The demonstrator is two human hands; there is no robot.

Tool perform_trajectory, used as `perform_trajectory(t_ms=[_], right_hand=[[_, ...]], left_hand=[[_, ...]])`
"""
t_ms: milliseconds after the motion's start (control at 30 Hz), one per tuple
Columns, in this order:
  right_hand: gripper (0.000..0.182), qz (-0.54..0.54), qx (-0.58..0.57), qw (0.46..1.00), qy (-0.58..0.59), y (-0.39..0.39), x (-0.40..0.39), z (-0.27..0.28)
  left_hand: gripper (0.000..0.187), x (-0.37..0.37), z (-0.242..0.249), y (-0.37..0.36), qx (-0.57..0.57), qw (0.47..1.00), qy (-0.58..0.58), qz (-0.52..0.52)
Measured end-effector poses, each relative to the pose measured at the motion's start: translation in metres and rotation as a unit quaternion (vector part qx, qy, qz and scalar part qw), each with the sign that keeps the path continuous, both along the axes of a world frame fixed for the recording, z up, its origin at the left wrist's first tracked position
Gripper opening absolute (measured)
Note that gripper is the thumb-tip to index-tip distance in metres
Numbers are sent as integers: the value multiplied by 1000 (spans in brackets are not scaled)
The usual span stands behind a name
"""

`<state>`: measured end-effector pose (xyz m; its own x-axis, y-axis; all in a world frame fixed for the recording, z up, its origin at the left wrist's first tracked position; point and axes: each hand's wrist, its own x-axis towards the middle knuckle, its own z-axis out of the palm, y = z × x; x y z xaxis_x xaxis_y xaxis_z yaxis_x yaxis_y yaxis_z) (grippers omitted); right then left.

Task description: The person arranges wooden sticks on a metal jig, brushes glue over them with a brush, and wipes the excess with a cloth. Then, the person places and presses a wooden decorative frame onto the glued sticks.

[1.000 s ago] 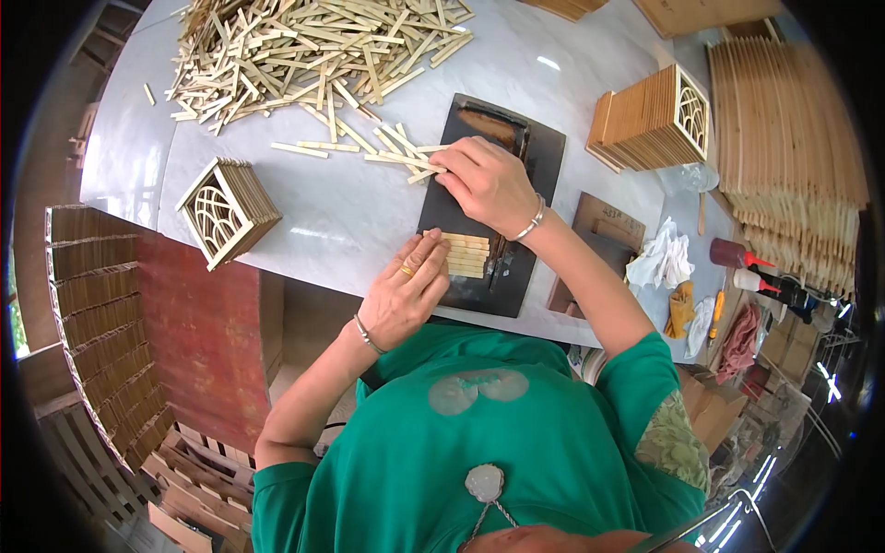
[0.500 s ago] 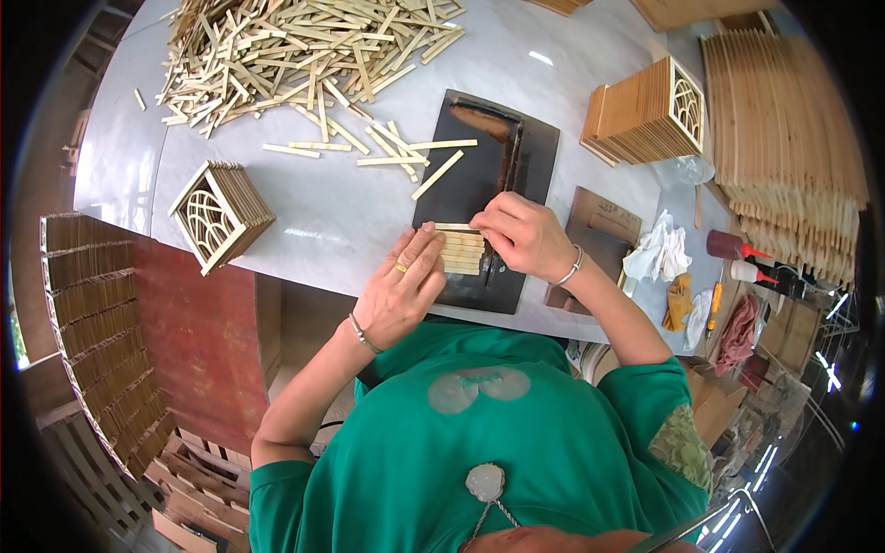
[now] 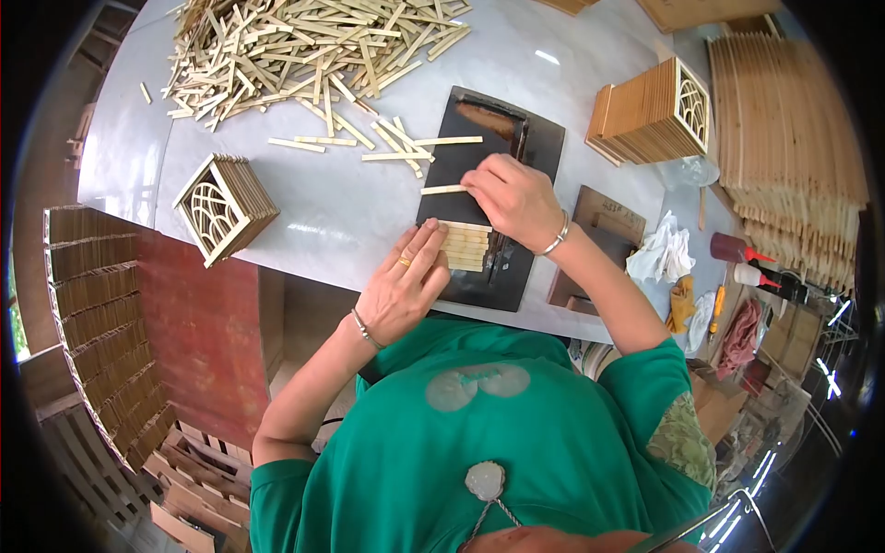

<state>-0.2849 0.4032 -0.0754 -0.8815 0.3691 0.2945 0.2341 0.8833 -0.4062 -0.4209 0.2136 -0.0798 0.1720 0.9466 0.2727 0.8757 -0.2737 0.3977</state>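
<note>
My right hand [image 3: 510, 203] pinches the right end of a thin wooden strip [image 3: 442, 190] above a dark board [image 3: 498, 293]. On that board lies a row of strips [image 3: 467, 249], side by side with their lengths running left to right. My left hand [image 3: 403, 281] lies with its fingers stretched out along the left ends of the row, a ring on one finger. Its fingertips touch the top of the row. A few loose strips [image 3: 398, 156] cross each other at the board's upper left edge.
A large heap of strips [image 3: 295, 55] covers the table's far left. Stacked lattice-faced frames stand at left [image 3: 226, 207] and right [image 3: 650, 111]. A second board [image 3: 599, 244], white cloth [image 3: 662, 249], a red bottle [image 3: 733, 247] and tall stacked wood [image 3: 784, 147] lie rightward.
My right hand has moved up from the row's top edge and now holds the strip that lay loose on the board. The strip it was handling lies in the row. My left hand stays nearly in place.
</note>
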Motion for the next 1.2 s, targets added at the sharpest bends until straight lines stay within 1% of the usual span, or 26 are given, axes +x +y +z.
perform_trajectory(t_ms=[33,133,267,300,333,467,533,600,667,767,833,867,933,1000,1067,1133,1200], right_hand=[[9,-7,-23,1000,2,-3,6,3],[9,-6,-38,999,-23,-13,19,7],[9,22,-63,997,-45,-21,25,9],[9,24,-63,997,-45,-18,23,9],[9,15,-41,999,-29,-10,17,10],[14,-44,10,997,61,20,-18,5],[12,-50,24,996,63,29,-24,-3],[8,-66,23,997,23,31,-23,-8],[7,-62,21,998,24,25,-12,-4],[7,-89,-59,994,-31,8,13,4],[10,-68,-77,993,-54,-4,26,8],[11,-44,-74,995,-46,-8,30,7],[15,-18,-84,996,-33,-16,33,8],[15,-3,-86,996,-30,-16,30,12],[13,17,-59,998,-26,-10,22,15],[13,15,-27,1000,5,-3,0,19],[15,15,-12,999,41,1,-27,13]], left_hand=[[19,0,-1,0,2,1000,17,-5],[17,0,-3,1,8,1000,21,-7],[16,-2,0,3,10,1000,25,-9],[19,-1,1,4,7,1000,8,-9],[23,-1,2,4,4,1000,-10,-7],[23,-1,3,4,-1,1000,-10,-1],[22,-1,1,4,2,1000,-5,-6],[21,-2,2,4,-1,1000,-5,-6],[21,-2,2,3,-8,1000,-8,-6],[21,-1,2,3,-10,1000,-11,-7],[22,-1,2,4,-6,1000,-8,-9],[22,-2,1,4,-5,1000,-8,-10],[11,-3,-2,4,-2,1000,12,-18],[12,-3,-3,4,2,1000,15,-19],[12,-3,-2,3,4,1000,18,-15],[21,-1,1,3,-1,1000,-7,-8],[21,0,0,3,3,1000,-8,-5]])
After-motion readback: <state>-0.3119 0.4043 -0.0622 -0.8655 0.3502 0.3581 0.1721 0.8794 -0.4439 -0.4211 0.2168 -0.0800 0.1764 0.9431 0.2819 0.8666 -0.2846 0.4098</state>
